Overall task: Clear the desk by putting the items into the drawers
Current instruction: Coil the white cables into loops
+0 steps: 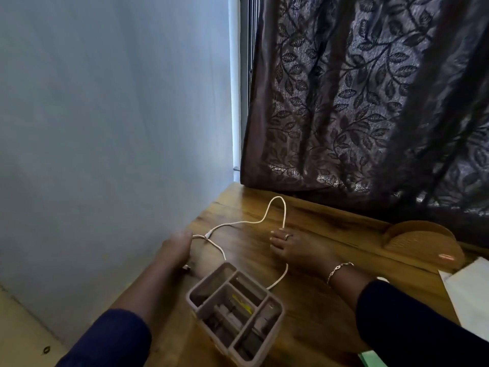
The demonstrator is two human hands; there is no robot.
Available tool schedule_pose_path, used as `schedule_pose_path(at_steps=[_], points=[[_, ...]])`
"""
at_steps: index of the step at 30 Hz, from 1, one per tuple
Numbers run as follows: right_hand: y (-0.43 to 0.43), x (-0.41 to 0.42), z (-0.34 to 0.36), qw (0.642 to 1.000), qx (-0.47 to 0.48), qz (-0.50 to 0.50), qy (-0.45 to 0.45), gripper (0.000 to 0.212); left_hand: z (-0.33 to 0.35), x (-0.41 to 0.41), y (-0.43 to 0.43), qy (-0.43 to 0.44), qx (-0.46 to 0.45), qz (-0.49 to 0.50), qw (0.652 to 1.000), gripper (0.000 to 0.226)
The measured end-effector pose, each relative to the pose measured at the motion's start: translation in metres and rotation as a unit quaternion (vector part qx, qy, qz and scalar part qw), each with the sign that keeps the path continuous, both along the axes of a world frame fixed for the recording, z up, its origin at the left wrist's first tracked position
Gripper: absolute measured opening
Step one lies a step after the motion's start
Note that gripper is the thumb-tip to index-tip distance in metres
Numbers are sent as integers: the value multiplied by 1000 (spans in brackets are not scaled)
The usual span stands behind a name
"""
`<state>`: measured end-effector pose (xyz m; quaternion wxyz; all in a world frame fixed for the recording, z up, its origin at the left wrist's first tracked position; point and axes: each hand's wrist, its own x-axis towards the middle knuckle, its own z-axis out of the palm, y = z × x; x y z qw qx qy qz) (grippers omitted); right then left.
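Closest to me stands the pink organizer (235, 315), its compartments holding a yellow pen and some darker bits I can't make out. Behind it the white cable (275, 207) sprawls across the wooden desk (312, 311) in loose loops, running from near the left edge up toward the curtain (370, 102) and back down past the organizer's right side.

My left hand (176, 251) is curled at the desk's left edge, touching the cable where two strands cross; whether it truly grips them I cannot tell, since the fingers are turned away. My right hand (296, 250) lies open and flat on the wood, fingertips just touching the strand that comes down from the far loop.

I judge the step in hand is gathering this cable so it can go into a drawer; no drawer is in view. To do it well, I should pinch one end firmly, draw the slack in with the other hand, and coil it into even loops rather than bunching it, keeping the strand clear of the organizer so nothing tips.
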<state>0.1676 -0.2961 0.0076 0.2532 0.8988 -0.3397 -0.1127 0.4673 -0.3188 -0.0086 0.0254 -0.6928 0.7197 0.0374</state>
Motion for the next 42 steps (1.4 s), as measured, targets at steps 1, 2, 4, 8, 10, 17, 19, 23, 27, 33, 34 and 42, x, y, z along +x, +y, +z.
schedule_pose_path(at_steps=[1,2,4,8,10,17,19,23,27,33,34,42], points=[[-4,-2,-5,1000,4,-12,16,40,-4,-2,-3,-25,3,0,1000,31],[-5,-4,-8,999,10,-18,25,33,-7,-3,-6,-49,0,-1,999,30],[-6,-6,-5,998,30,-35,32,8,-12,-6,-12,-69,-28,-4,997,30],[0,-9,-3,992,82,-82,44,8,-20,-4,-22,-58,-57,4,997,32],[-1,-12,1,993,74,-87,12,17,-20,-1,-25,-62,-53,8,997,32],[4,-36,47,966,26,-140,-214,25,43,-6,-31,168,-131,66,975,21],[10,-48,70,947,5,-122,-298,26,78,-15,-32,233,-167,68,956,20],[25,-69,120,912,-45,-90,-399,25,139,-49,-16,317,-247,42,915,18],[60,-99,173,868,-71,-51,-489,22,172,-99,18,404,-280,-8,871,10],[141,-175,245,821,-35,-55,-567,26,180,-198,78,501,-237,-74,829,15],[159,-188,255,817,-35,-54,-573,28,180,-217,90,520,-225,-80,820,18],[289,-287,279,765,15,-85,-638,15,152,-385,196,526,-119,-160,826,7]])
